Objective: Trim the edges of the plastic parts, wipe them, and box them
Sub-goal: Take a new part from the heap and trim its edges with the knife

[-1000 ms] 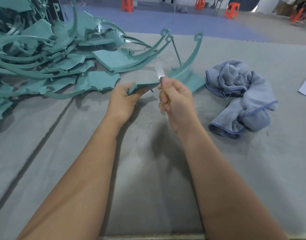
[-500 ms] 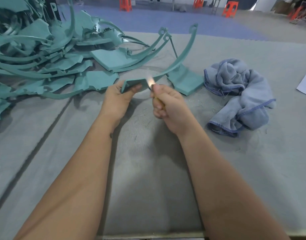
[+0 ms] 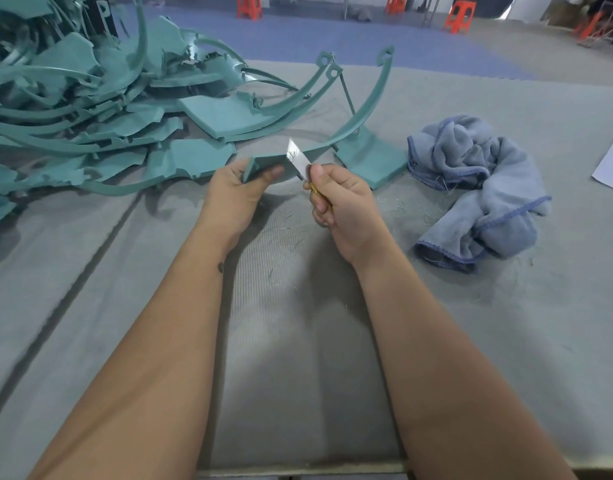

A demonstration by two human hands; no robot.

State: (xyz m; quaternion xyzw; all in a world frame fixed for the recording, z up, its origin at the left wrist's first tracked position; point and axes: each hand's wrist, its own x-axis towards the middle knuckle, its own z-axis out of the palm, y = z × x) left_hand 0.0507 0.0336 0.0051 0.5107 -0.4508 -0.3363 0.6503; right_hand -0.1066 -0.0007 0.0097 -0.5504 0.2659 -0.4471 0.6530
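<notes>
Head view: at frame centre the left hand (image 3: 236, 195) grips a teal plastic part (image 3: 268, 166) above the table (image 3: 298, 341); the right hand (image 3: 345, 202), curled round a blade (image 3: 297, 158), sets it against the part's edge. Grey towel (image 3: 478, 192) at right.

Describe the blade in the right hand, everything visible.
The blade is a flat, bare, shiny metal strip with a slanted tip, pointing up and away. The right hand grips its yellow handle, mostly hidden by the fingers. Its edge meets the rim of the teal plastic part held by the left hand.
</notes>
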